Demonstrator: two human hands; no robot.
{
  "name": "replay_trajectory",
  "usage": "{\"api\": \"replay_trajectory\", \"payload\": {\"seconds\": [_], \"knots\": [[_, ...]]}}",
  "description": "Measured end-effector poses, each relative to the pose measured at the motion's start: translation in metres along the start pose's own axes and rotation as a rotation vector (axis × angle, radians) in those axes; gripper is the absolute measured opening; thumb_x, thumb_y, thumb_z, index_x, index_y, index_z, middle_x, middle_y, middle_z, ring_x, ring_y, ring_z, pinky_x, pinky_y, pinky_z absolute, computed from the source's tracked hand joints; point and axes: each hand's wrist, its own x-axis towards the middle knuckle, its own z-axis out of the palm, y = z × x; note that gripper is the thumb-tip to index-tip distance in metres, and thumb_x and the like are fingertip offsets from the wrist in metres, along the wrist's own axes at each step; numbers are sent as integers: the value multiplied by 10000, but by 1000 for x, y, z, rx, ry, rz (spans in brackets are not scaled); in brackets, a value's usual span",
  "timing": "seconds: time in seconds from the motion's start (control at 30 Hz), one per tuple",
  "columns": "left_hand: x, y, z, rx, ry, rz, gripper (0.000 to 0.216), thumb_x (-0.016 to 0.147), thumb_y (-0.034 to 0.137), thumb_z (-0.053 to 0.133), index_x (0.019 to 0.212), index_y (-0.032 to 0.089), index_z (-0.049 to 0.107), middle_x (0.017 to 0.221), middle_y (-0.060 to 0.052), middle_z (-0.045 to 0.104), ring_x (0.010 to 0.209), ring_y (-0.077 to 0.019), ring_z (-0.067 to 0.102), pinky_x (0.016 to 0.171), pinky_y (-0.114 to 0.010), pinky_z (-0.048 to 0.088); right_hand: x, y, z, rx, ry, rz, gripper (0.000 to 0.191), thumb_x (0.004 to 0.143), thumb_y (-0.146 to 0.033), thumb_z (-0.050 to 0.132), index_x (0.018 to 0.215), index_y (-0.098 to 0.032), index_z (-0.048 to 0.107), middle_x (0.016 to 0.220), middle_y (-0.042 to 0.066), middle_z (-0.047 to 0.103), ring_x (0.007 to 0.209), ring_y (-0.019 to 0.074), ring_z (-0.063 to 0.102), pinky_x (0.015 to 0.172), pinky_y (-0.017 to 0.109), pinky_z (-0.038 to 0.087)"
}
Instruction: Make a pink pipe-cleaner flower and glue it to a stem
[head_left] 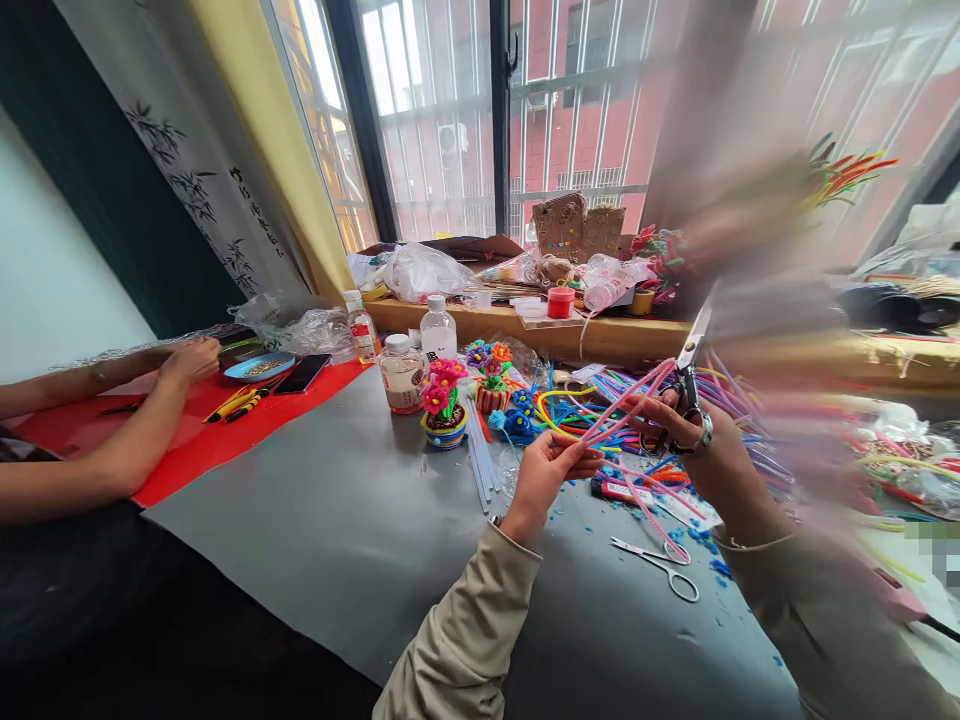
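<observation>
My left hand [541,478] is closed on a bunch of pink pipe cleaners [604,425] that are bent into loops, with long ends hanging down to the right. My right hand [709,440] grips a pair of scissors [696,335] with a dark handle, its blades pointing up. The fingers of that hand also touch the upper part of the pink bunch. Below the hands, small silver scissors [667,570] lie on the grey table cover [360,530]. Blue fuzzy scraps [701,540] are scattered nearby.
Pipe-cleaner flowers in a striped pot [444,432], a drink bottle [401,375] and colourful pipe cleaners [592,400] stand or lie behind the hands. At left, a co-worker's hands [191,358] are near a blue plate [259,367]. A motion-blurred shape [780,290] fills the right side.
</observation>
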Motion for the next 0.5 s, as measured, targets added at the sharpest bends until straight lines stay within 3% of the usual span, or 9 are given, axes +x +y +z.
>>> {"api": "replay_trajectory", "payload": {"seconds": [0.17, 0.37, 0.5], "knots": [[-1, 0, 1, 79, -116, -64, 287, 595, 349, 640, 694, 109, 518, 747, -91, 647, 679, -167, 618, 650, -286, 481, -1, 1, -6, -38, 158, -80, 325, 538, -313, 691, 650, -184, 416, 633, -21, 611, 631, 166, 625, 562, 261, 523], [-1, -1, -1, 108, -118, -54, 279, 567, 328, 662, 687, 97, 564, 665, -62, 632, 631, -145, 605, 609, -254, 472, -2, 12, -24, -46, 150, -127, 254, 580, -268, 661, 669, -198, 433, 669, -23, 611, 648, 142, 615, 579, 227, 505], [0, -1, -3, 113, -132, -89, 279, 524, 297, 691, 667, 96, 562, 633, -54, 626, 599, -133, 595, 577, -237, 465, 0, 10, -31, -57, 228, -152, 248, 588, -269, 641, 676, -212, 417, 714, -21, 598, 663, 136, 604, 592, 222, 492]]}}
